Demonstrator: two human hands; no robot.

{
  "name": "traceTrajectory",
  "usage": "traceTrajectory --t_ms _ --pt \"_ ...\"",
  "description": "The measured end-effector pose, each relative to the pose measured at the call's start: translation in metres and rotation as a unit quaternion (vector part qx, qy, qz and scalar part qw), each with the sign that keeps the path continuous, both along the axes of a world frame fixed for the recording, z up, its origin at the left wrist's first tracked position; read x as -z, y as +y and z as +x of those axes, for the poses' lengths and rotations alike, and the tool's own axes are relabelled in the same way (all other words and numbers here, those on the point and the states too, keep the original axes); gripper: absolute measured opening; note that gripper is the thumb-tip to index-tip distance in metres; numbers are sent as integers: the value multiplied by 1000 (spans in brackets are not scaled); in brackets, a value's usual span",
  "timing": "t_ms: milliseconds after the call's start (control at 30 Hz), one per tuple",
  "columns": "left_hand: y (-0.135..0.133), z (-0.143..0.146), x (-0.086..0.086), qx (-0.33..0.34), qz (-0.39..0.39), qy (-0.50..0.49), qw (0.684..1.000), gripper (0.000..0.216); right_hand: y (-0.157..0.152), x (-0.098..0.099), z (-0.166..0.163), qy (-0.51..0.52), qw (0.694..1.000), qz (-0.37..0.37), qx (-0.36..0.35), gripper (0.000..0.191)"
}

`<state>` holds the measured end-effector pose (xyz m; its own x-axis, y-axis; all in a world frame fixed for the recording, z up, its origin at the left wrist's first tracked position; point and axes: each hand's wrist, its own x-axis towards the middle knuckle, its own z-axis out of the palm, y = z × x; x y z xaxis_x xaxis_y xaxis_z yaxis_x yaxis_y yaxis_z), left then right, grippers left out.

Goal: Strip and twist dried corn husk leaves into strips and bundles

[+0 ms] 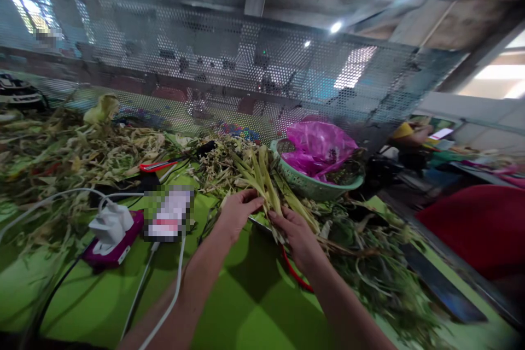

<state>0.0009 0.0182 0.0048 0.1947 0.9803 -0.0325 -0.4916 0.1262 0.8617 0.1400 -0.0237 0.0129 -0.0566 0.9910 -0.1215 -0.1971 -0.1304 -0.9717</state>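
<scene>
In the middle of the view, a bundle of long, pale yellow-green leafy stalks [262, 175] points away from me. My left hand [240, 210] is closed at its left side, thumb and fingers pinching the stalks. From the right, my right hand [295, 229] grips the lower end of the same bundle, its fingertips closed on it. More loose stalks [299, 205] lie just beyond my right hand. Beneath the hands, a red curved handle [296, 273] and a bit of a shiny edge show, partly hidden by my right hand.
A green basket [315, 188] holding a pink plastic bag [322, 147] stands behind. Dried plant scraps [102, 147] cover the left and back. A phone [170, 213], cables and a purple power strip [106, 254] sit left on the green tabletop [254, 317]. A perforated metal screen [205, 65] rises behind.
</scene>
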Motion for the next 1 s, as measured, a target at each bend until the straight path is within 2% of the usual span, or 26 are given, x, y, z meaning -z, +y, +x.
traceTrajectory --t_ms 133,433,600,700,800,1000 --pt "0 0 -2 -13 -13 -14 1000 25 0 1 0 -7 1000 17 10 28" --pt "-3 -2 -5 -23 -7 4 1000 21 0 4 0 13 1000 -26 0 35" --pt "-5 0 -3 19 12 31 999 35 0 0 -3 -20 999 23 13 34" --pt "-6 2 -1 12 26 40 999 43 1 1 -4 -47 997 50 19 36" --pt "-4 3 1 7 38 57 998 41 2 3 -3 -49 997 57 13 37" --pt "-1 3 2 5 9 23 1000 37 2 5 0 -12 999 42 9 41"
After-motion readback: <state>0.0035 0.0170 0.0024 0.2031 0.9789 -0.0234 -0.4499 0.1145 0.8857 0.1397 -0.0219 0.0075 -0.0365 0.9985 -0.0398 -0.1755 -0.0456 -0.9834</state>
